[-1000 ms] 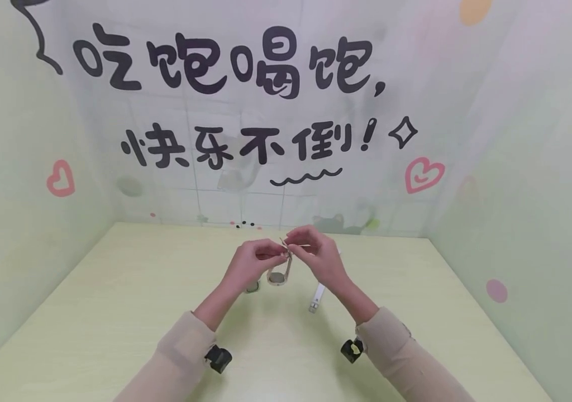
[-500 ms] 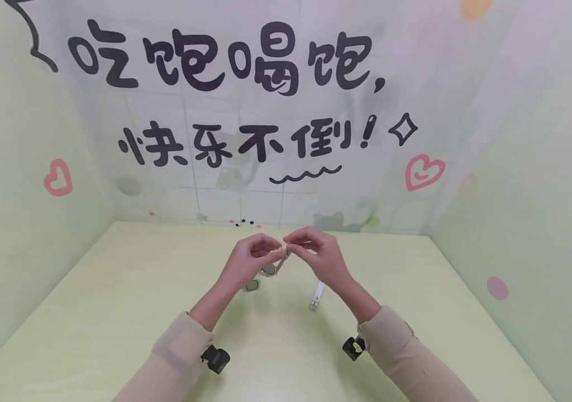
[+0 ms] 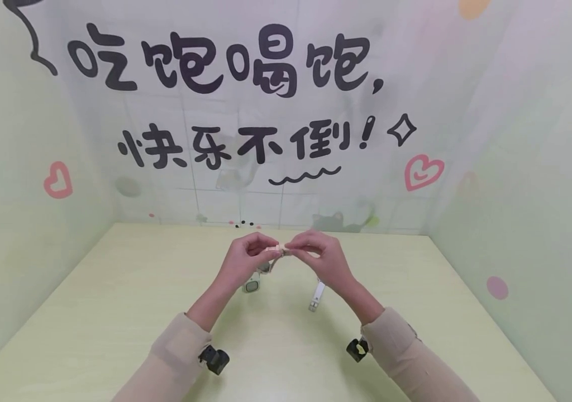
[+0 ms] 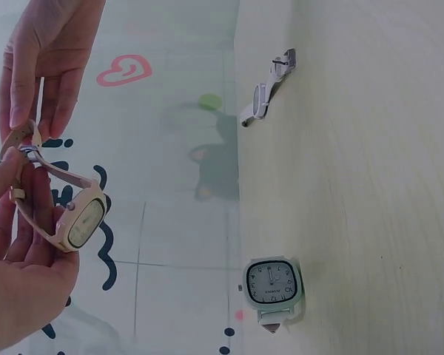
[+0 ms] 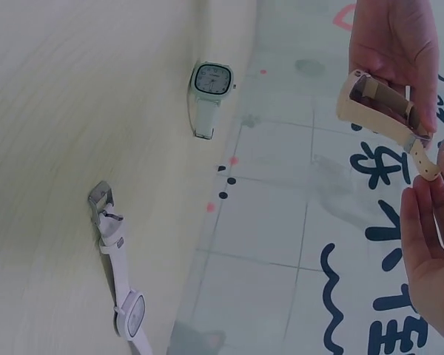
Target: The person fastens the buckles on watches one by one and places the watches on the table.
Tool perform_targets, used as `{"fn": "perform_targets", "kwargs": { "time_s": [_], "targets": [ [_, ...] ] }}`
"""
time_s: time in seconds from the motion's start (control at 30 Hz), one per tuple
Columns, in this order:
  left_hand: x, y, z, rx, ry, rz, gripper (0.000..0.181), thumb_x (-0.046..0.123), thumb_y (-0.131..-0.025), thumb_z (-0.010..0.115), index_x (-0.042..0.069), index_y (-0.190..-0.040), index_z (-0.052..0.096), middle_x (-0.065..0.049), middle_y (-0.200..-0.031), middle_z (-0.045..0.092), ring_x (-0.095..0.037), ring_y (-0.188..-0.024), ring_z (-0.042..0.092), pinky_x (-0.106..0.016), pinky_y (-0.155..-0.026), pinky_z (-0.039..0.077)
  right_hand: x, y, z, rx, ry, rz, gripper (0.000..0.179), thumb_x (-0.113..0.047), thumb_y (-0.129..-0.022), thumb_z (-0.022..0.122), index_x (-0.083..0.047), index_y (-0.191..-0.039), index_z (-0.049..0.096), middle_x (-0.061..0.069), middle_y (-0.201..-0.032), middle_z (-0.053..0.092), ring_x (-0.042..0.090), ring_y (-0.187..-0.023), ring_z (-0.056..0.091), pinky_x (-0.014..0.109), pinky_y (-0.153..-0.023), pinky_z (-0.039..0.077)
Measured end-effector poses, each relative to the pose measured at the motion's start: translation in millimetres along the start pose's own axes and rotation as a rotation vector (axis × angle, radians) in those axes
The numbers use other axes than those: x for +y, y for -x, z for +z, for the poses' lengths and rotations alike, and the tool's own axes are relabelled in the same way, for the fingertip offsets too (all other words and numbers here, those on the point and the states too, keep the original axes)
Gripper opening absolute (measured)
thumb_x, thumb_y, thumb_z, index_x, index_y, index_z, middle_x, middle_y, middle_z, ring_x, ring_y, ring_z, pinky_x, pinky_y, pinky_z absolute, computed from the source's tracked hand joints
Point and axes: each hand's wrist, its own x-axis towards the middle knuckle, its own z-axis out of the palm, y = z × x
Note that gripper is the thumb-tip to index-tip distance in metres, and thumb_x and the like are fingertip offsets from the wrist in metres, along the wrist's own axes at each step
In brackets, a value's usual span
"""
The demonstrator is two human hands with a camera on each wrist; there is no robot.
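Leftmost of the working pair, the person's left hand (image 3: 242,259) holds the beige watch (image 4: 86,223) up off the surface (image 3: 276,352), its fingers curled around the strap (image 4: 68,176) near the buckle (image 4: 31,153). To the right, the right hand (image 3: 325,259) pinches the strap tip (image 5: 427,167) between its fingers.

The fastening looks partly done: the strap ends meet at the buckle, so the watch forms a loop. Whether the pin sits in a hole is too small to tell. The strap tip sticks out beyond the buckle, so drawing it flat and securing it are judged to be left.

Counted left to right, there is one green watch (image 3: 251,286) lying on the surface, one beige watch in the hands, and one white watch (image 3: 318,296) stretched out on the surface, apparently unfastened: three watches, one held and two lying. There are two hands, both busy with the same watch, and two black wrist mounts, the left one (image 3: 214,360) and the right one (image 3: 357,350).
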Motion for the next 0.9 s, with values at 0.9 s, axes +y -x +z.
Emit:
{"fn": "perform_targets", "kwargs": {
  "time_s": [0.9],
  "targets": [
    [-1.2,4.0,4.6,0.035,-0.129,0.051,0.022,0.016,-0.085,0.08,0.005,-0.103,0.074,-0.012,-0.089,0.072,-0.012,-0.065,0.05,-0.02,-0.057,0.042,4,3.0,14,0.025,0.148,-0.113,0.012,-0.004,-0.086,0.076,-0.005,-0.097,0.075,0.007,-0.093,0.076,0.02,-0.091,0.073,0.027,-0.085,0.06]
  ]
}}
